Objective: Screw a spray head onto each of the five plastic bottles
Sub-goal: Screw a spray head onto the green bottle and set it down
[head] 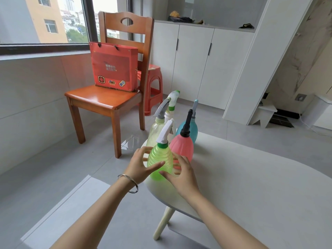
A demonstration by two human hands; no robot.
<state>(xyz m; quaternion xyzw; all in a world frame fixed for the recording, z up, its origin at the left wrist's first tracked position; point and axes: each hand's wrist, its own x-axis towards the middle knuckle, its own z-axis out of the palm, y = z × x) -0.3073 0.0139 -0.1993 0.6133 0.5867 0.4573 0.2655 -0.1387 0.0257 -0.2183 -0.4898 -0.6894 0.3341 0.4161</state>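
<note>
I see soft, bright daylight from the window (45, 20); sharp centre, edges bowed by the wide lens.

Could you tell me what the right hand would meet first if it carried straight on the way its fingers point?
Probably the green bottle: the right hand already spreads beside it, with the pink bottle just behind.

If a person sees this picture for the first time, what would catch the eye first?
Probably the cluster of bright spray bottles at the near-left edge of the white table, with the green bottle in front between the left hand and the right hand. Next, the red gift bag standing on the wooden chair by the window.
</note>
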